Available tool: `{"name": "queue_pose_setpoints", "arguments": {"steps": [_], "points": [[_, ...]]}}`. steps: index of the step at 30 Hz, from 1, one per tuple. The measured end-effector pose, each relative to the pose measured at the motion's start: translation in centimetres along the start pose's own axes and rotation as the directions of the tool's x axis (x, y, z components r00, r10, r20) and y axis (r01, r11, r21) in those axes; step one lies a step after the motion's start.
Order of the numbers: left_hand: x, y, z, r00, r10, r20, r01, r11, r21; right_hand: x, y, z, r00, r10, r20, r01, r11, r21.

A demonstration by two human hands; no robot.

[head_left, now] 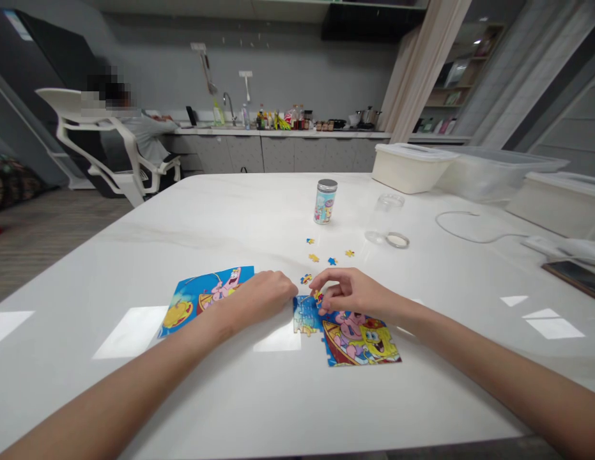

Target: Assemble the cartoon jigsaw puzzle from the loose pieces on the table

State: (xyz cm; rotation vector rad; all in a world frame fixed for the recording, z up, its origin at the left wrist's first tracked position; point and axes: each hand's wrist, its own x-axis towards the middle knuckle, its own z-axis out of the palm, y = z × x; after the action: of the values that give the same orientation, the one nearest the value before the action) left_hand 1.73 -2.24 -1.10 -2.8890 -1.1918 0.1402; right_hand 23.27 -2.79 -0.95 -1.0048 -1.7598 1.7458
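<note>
My right hand (351, 291) pinches a small yellow-and-red puzzle piece (319, 296) between thumb and finger, over the top of the partly joined jigsaw puzzle (362, 342). A smaller blue section (305, 314) lies at its left, beside my left hand. My left hand (272, 292) is closed, its knuckles up and fingertips by that section's upper left corner; whatever is inside is hidden. Under and behind my left wrist lies a cartoon picture sheet (204, 295), partly covered. Several loose pieces lie beyond my hands, among them a yellow piece (314, 257) and a blue piece (332, 261).
A cartoon-printed jar with a metal lid (324, 203) stands farther back. Right of it are a clear container (386, 214) and a ring-shaped lid (397, 240). Storage boxes (412, 169), a cable (470, 239) and a phone (578, 275) occupy the right. A person sits far left.
</note>
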Motion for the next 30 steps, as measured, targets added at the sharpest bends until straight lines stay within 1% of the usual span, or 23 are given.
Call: {"name": "queue_pose_setpoints", "arguments": {"steps": [7, 12, 16, 20, 23, 27, 30], "points": [[-0.13, -0.05, -0.04, 1.0, 0.012, -0.013, -0.012, 1.0, 0.008, -0.29, -0.43, 0.2, 0.996, -0.032, 0.078, 0.036, 0.998, -0.054], [0.0, 0.06, -0.13, 1.0, 0.002, 0.002, -0.002, 1.0, -0.003, -0.44, -0.64, 0.22, 0.996, -0.059, 0.072, 0.062, 0.997, -0.049], [-0.02, 0.16, -0.32, 1.0, -0.007, 0.01, 0.007, 1.0, 0.019, -0.4, -0.57, 0.18, 0.995, -0.067, 0.068, 0.072, 0.995, -0.074], [-0.14, 0.09, -0.28, 1.0, -0.007, -0.006, 0.007, 1.0, 0.009, -0.29, -0.32, 0.06, 0.996, -0.068, 0.059, 0.074, 0.992, -0.104], [-0.17, 0.0, -0.14, 1.0, -0.002, -0.015, 0.002, 1.0, 0.012, -0.24, -0.18, 0.04, 0.995, -0.076, 0.068, 0.083, 0.991, -0.107], [-0.1, -0.04, -0.02, 1.0, 0.001, 0.002, -0.001, 1.0, 0.029, -0.16, 0.03, 0.11, 0.993, -0.087, 0.083, 0.094, 0.992, -0.086], [-0.06, -0.08, -0.02, 1.0, 0.0, -0.014, 0.001, 1.0, 0.022, -0.09, 0.23, 0.07, 0.992, -0.083, 0.096, 0.092, 0.991, -0.094]]}}
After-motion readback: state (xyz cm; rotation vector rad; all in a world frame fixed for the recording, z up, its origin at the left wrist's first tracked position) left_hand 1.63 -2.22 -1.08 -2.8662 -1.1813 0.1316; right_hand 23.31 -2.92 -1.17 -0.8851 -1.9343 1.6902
